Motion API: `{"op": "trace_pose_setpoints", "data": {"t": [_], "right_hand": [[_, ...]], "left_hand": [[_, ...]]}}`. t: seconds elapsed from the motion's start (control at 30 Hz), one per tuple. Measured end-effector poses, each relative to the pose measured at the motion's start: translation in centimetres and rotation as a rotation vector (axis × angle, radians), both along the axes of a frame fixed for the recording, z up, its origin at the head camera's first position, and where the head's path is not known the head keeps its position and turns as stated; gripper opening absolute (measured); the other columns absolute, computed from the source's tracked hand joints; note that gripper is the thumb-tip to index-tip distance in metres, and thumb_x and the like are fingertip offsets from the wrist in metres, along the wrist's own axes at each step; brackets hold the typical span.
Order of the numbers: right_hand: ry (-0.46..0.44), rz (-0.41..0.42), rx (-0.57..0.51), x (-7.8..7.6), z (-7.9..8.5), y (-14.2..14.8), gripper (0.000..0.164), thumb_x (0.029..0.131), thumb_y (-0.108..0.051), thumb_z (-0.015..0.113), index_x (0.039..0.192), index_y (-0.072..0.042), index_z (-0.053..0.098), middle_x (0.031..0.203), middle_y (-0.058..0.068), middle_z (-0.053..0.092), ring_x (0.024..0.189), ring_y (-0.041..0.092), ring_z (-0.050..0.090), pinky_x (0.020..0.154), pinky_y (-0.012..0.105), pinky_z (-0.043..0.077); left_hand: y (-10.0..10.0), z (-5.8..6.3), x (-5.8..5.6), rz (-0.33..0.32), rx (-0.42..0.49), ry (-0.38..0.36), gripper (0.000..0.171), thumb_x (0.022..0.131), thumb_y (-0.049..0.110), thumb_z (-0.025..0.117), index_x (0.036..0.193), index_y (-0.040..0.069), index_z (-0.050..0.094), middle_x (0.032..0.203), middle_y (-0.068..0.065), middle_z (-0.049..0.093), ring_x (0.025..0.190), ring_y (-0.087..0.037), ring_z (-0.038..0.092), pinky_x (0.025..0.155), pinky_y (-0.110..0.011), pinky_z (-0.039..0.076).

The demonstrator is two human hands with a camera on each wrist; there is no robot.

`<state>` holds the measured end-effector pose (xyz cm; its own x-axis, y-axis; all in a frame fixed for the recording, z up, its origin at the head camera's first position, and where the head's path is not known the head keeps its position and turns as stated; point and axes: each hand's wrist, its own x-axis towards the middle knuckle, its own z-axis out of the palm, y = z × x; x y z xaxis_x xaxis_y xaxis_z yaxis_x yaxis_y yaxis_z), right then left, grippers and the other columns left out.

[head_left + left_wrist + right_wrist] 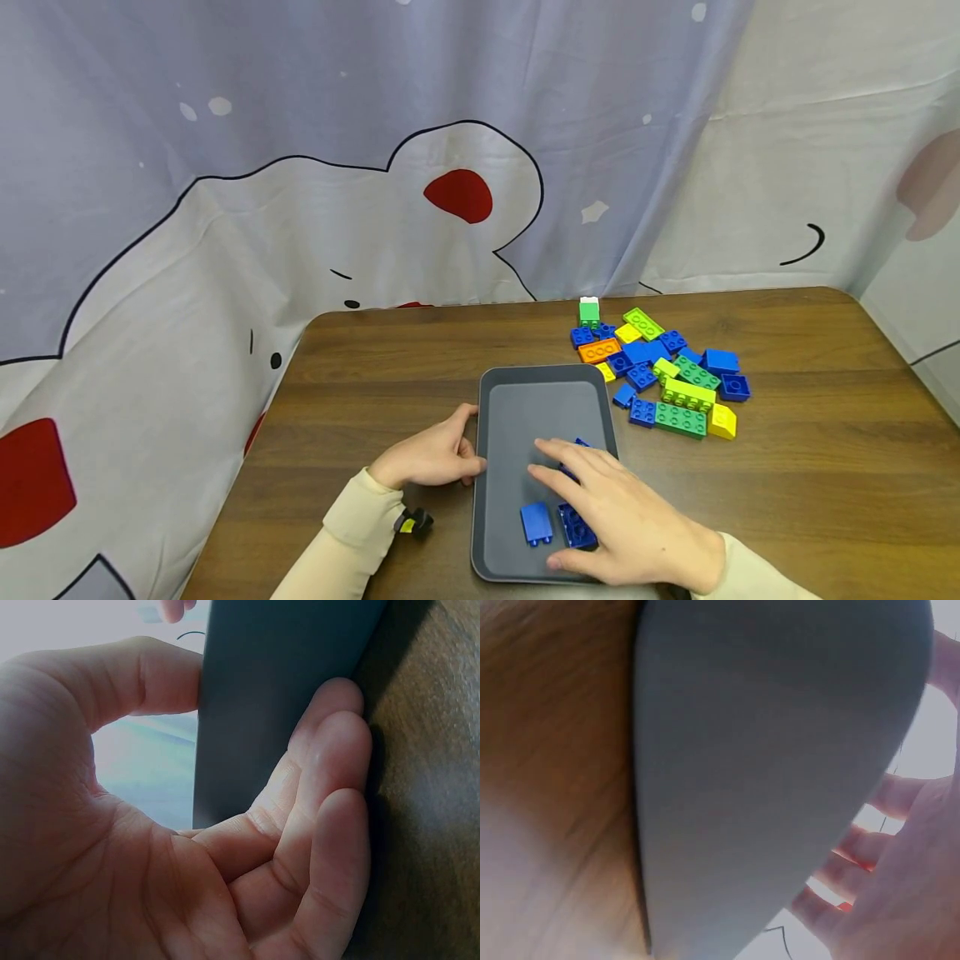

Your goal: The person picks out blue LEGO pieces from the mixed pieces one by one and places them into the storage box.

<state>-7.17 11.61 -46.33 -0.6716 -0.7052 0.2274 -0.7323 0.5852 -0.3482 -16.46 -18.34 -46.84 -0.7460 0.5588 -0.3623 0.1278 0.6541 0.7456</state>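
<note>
A dark grey tray [540, 408] lies on the wooden table. My left hand [438, 450] holds its left side; in the left wrist view the thumb touches the rim and curled fingers [341, 847] rest against the outer wall. Over the tray's right part hovers my right hand [611, 512], fingers spread and nothing visibly held. A blue brick [536, 523] lies on its side in the tray, left of the palm. Beside it, another blue brick [574, 528] is partly covered by that hand. A third blue brick [568, 473] shows only in part behind the fingers.
Loose toy bricks form a cluster right of and behind the tray, among them a green brick [681, 420], a yellow brick [722, 422] and an orange brick [599, 350]. A patterned curtain [360, 233] hangs behind the table's far edge.
</note>
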Motion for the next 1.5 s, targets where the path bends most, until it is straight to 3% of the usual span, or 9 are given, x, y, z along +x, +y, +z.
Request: {"op": "trace_pose_setpoints", "data": {"t": [0.27,0.83,1.2,1.5], "right_hand": [[0.010,-0.102,0.019,-0.4,0.4,2.1,0.083,0.085,-0.067,0.073,0.154,-0.029,0.047,0.166,-0.006,0.035,0.148,0.020,0.042,0.111,0.055,0.045],[0.065,-0.273,-0.001,-2.5,-0.2,7.2,0.083,0.080,-0.056,0.084,0.147,-0.014,0.056,0.156,0.009,0.049,0.138,0.031,0.052,0.108,0.061,0.045],[0.123,-0.308,0.004,-4.5,-1.0,9.0,0.081,0.080,-0.056,0.084,0.141,-0.009,0.061,0.143,0.013,0.059,0.129,0.032,0.057,0.104,0.058,0.046],[0.087,-0.346,0.040,-5.9,-1.3,9.1,0.073,0.084,-0.054,0.081,0.139,-0.008,0.063,0.138,0.014,0.062,0.125,0.034,0.061,0.105,0.062,0.046]], "left_hand": [[0.1,0.1,0.0,-0.005,-0.004,0.000,0.086,0.092,0.022,0.068,0.158,0.000,0.017,0.073,0.000,0.072,0.064,-0.011,0.062,0.062,-0.026,0.045],[-0.1,0.1,-0.1,-0.016,-0.012,-0.001,0.086,0.094,0.023,0.067,0.159,0.001,0.016,0.075,0.000,0.073,0.066,-0.012,0.063,0.061,-0.027,0.044],[0.1,0.1,-0.1,-0.020,-0.010,0.006,0.086,0.094,0.023,0.067,0.159,0.000,0.016,0.074,0.001,0.072,0.065,-0.009,0.062,0.063,-0.025,0.045],[-0.1,0.0,-0.1,-0.018,-0.015,0.005,0.086,0.093,0.023,0.067,0.159,-0.001,0.016,0.074,0.001,0.072,0.066,-0.010,0.062,0.064,-0.026,0.045]]}}
